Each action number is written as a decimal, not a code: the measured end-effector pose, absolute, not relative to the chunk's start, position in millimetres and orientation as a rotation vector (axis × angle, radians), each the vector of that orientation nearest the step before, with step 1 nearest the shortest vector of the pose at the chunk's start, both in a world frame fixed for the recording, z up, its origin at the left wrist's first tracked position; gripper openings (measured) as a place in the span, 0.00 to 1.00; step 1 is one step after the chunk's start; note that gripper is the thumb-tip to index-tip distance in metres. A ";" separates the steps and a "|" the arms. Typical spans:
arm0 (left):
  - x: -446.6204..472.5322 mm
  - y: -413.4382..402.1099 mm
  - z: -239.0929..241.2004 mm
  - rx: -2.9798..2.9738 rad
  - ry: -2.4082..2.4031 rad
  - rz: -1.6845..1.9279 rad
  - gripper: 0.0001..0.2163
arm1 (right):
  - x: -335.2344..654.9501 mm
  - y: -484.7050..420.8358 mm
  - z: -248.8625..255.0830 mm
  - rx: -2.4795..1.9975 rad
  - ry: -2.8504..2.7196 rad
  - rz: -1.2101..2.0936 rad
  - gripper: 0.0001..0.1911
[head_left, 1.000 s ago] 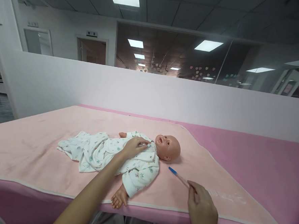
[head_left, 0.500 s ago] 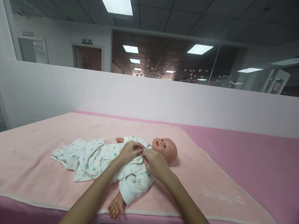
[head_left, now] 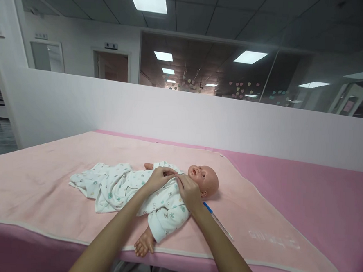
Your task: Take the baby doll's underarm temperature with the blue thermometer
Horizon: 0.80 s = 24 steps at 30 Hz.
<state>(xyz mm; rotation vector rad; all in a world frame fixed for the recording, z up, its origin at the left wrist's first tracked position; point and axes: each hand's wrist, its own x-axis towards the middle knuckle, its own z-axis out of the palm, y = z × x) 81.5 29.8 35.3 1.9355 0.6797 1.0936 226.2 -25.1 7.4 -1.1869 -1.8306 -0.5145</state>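
A baby doll [head_left: 204,179] lies on its back on a pale pink blanket [head_left: 43,185], dressed in a white patterned romper [head_left: 126,188]. My left hand [head_left: 158,178] and my right hand [head_left: 188,190] meet at the romper's collar, just below the doll's chin. Both hands have their fingers closed, pinching the cloth there. The doll's bare hand [head_left: 143,245] reaches toward the blanket's near edge. A thin stick with a blue tip [head_left: 217,221] lies on the blanket just right of my right forearm.
The blanket covers a pink-sheeted bed [head_left: 313,193] that runs off to the right. A low white partition wall [head_left: 182,115] stands behind the bed, with glass office walls beyond it. A doorway [head_left: 112,66] is at the back left.
My right hand let go of the blue-tipped stick, left it on the blanket, and moved to the doll's collar beside my left hand. Since then both hands stay at the collar.
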 end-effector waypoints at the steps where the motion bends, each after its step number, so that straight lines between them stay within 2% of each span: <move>1: 81.4 29.2 36.1 1.903 0.678 1.096 0.11 | 226.2 -25.9 7.1 -1.172 -1.830 -0.501 0.14; 14: 76.8 18.2 45.3 1.952 0.595 1.034 0.10 | 219.2 -31.9 9.4 -1.119 -1.644 -0.269 0.10; 24: 76.8 15.3 45.7 2.026 0.581 0.977 0.12 | 218.6 -32.5 9.0 -1.129 -1.655 -0.293 0.11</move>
